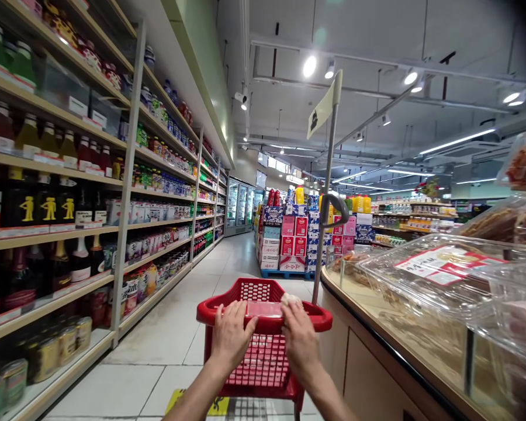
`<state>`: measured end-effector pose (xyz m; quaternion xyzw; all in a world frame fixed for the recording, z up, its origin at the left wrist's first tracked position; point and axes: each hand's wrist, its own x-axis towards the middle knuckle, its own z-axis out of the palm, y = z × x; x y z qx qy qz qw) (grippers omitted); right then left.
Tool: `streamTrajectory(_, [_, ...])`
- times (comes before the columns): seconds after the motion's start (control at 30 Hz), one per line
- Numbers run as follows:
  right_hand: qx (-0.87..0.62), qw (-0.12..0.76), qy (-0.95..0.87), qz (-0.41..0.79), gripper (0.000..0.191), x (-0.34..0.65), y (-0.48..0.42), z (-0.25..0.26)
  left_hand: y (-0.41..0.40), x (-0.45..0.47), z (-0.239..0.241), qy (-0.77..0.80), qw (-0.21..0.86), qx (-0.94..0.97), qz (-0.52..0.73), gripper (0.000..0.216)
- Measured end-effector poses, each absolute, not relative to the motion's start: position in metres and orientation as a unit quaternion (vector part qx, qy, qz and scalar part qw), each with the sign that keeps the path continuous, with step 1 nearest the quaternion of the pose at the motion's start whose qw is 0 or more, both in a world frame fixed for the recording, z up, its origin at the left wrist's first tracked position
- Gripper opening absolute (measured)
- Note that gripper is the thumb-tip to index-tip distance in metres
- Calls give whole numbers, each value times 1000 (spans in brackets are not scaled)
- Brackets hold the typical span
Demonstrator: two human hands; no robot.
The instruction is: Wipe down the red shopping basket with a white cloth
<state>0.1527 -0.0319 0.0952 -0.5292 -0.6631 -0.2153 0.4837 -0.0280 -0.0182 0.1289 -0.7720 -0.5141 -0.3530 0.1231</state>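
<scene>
A red plastic shopping cart [263, 362] with a lattice basket stands right in front of me. My left hand [233, 328] rests over the left part of its red handle [319, 318], fingers bent across the bar and thumb pointing inward. On the right part of the same handle lies my right hand [298, 333], its fingers curled forward. A crumpled white wad [291, 299], like a tissue, shows at those fingertips, pressed between them and the bar. A clear strip covers the middle of the handle, between both hands. Pinkish shapes show through the basket's mesh.
Shelves of bottles and cans [70, 199] line the left side. At right, a counter [377, 327] bears clear plastic food boxes [442, 275], close to the cart. Stacked drink cartons [293, 240] stand ahead, near a metal pole [328, 175] with a flag. Tiled floor [166, 327] runs between.
</scene>
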Motion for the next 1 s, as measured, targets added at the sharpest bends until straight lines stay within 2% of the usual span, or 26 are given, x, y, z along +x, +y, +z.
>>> streamTrajectory(0.17, [-440, 496, -713, -229, 47, 131, -22, 94, -14, -32, 121, -472, 132, -778, -394, 35])
streamTrajectory(0.3, [-463, 531, -673, -225, 44, 150, -20, 87, -12, -40, 117, -454, 148, -766, -429, 33])
streamTrajectory(0.43, [-453, 544, -680, -194, 52, 127, -21, 86, -14, -53, 111, -449, 156, -761, -442, 36])
streamTrajectory(0.57, [-417, 545, -724, -67, 57, 86, -29, 105, -19, -63, 116, -466, 125, -748, -455, 40])
streamTrajectory(0.67, [-394, 603, -685, 107, 54, 73, -34, 122, -21, -51, 134, -466, 66, -753, -459, 47])
streamTrajectory(0.77, [-363, 660, -616, 230, 55, 82, -28, 129, -18, -25, 151, -453, -16, -803, -386, 47])
streamTrajectory(0.87, [-395, 673, -603, 166, 53, 106, -17, 120, -13, -12, 154, -453, 8, -831, -323, 43])
streamTrajectory(1.0, [-470, 611, -636, 26, 43, 140, -9, 101, -7, -46, 142, -410, 121, -842, -329, 29])
